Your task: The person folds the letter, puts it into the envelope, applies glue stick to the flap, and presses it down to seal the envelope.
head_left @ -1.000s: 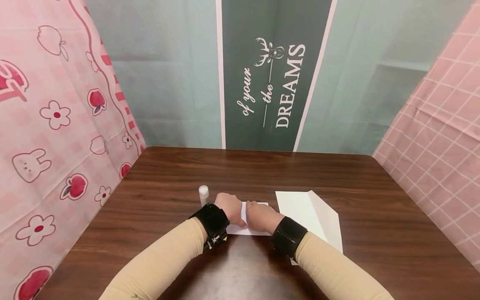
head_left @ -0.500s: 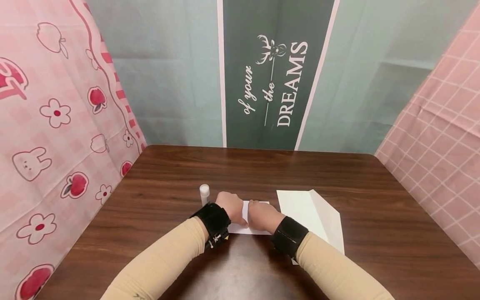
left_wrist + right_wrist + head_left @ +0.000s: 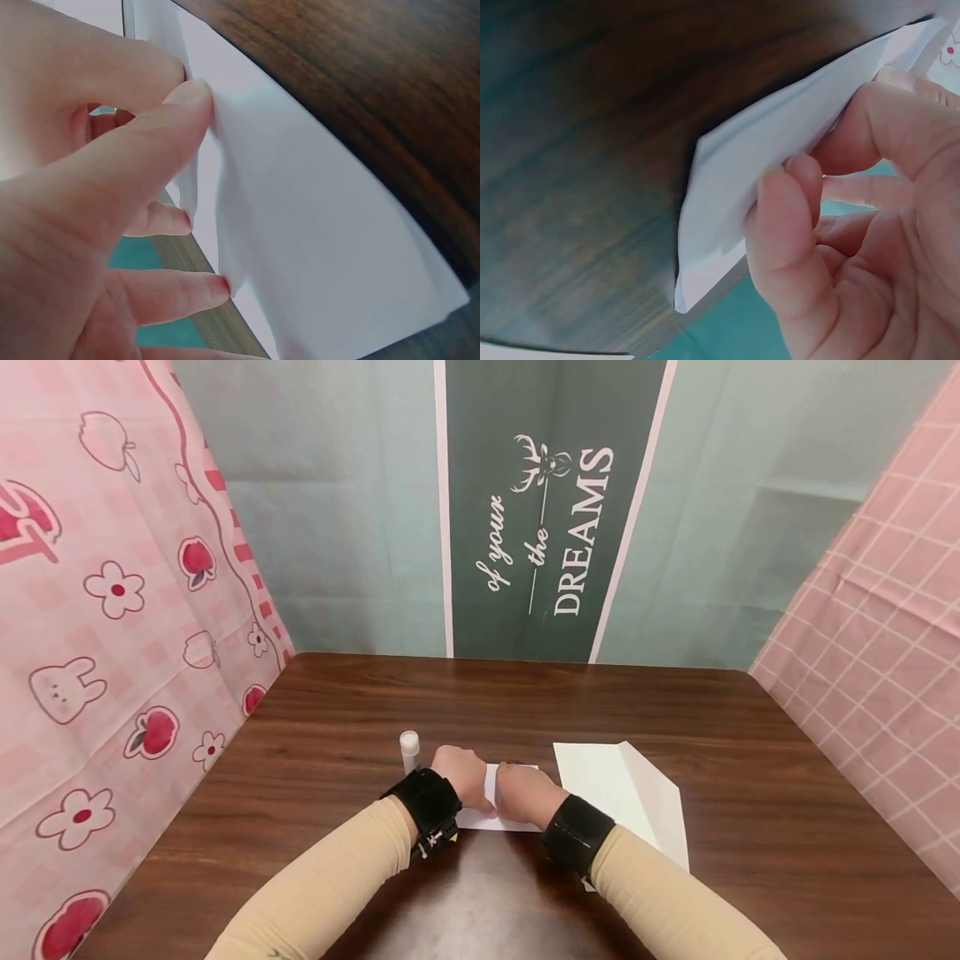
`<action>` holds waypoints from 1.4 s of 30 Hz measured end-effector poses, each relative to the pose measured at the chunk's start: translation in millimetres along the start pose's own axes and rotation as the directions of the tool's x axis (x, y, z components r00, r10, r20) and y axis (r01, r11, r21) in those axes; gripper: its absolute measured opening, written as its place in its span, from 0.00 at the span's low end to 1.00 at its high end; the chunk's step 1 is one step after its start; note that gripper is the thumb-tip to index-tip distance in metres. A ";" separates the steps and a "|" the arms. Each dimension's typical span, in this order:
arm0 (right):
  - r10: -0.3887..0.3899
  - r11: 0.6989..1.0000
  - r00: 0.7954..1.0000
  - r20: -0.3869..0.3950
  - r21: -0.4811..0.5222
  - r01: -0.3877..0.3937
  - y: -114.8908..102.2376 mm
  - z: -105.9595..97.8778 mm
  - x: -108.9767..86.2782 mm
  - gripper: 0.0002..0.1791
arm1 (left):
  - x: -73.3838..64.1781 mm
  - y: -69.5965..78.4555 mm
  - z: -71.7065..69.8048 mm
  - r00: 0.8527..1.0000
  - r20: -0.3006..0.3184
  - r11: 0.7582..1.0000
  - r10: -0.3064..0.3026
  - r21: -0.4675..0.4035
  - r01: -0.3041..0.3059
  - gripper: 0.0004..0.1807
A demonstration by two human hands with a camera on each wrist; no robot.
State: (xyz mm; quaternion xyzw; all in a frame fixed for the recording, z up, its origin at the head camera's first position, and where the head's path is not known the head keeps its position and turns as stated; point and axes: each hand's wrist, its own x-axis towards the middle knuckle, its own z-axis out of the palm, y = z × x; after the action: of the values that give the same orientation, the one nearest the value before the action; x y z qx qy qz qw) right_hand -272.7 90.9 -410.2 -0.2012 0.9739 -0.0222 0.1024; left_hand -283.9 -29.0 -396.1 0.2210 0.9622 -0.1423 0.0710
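Observation:
A folded white paper point(image 3: 517, 827) lies flat on the table between my hands, with raised layers along its middle. My left hand point(image 3: 461, 774) pinches a raised edge of it; in the left wrist view the thumb point(image 3: 176, 124) lies on the near side and other fingertips touch the far side. Close by on the right, my right hand point(image 3: 528, 795) pinches the same paper between thumb and curled forefinger, as the right wrist view shows beside the paper's end point(image 3: 735, 172). The hands cover much of the paper in the head view.
Left of my left hand stands a white-capped tube point(image 3: 409, 745) that looks like a glue stick, partly hidden by the wrist strap. A larger creased white sheet point(image 3: 600, 777) lies on the brown table point(image 3: 337, 702) to the right, partly under my right forearm. Curtains hang around the table.
Both hands stay on the folded paper, nearly still; the right hand sits very slightly further right than a second ago. The view itself shifts a little.

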 end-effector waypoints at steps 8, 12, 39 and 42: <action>0.018 1.000 1.000 0.011 -0.006 -0.018 -1.2 -0.8 -0.6 0.29 | 0.1 -0.8 1.4 1.000 -0.005 1.000 -0.001 -0.006 0.001 0.32; 0.033 0.999 0.999 0.027 -0.003 -0.033 -1.6 -1.0 -0.2 0.29 | -0.2 -0.5 1.0 1.000 -0.003 1.000 0.003 -0.008 -0.003 0.32; 0.109 0.994 0.993 0.050 -0.019 -0.109 -1.9 -0.3 0.6 0.23 | -4.5 -0.8 -2.0 1.000 0.003 1.000 -0.001 -0.016 0.001 0.32; 0.110 0.994 0.993 0.039 -0.011 -0.110 -1.4 0.2 0.4 0.18 | -4.7 0.2 -2.6 1.000 0.003 1.000 -0.004 -0.012 0.004 0.32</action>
State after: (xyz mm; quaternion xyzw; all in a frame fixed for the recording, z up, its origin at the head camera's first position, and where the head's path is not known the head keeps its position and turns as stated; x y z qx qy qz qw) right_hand -272.5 89.4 -410.3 -0.1480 0.9814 -0.0081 0.1218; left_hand -279.8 -29.9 -392.7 0.2182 0.9634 -0.1372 0.0733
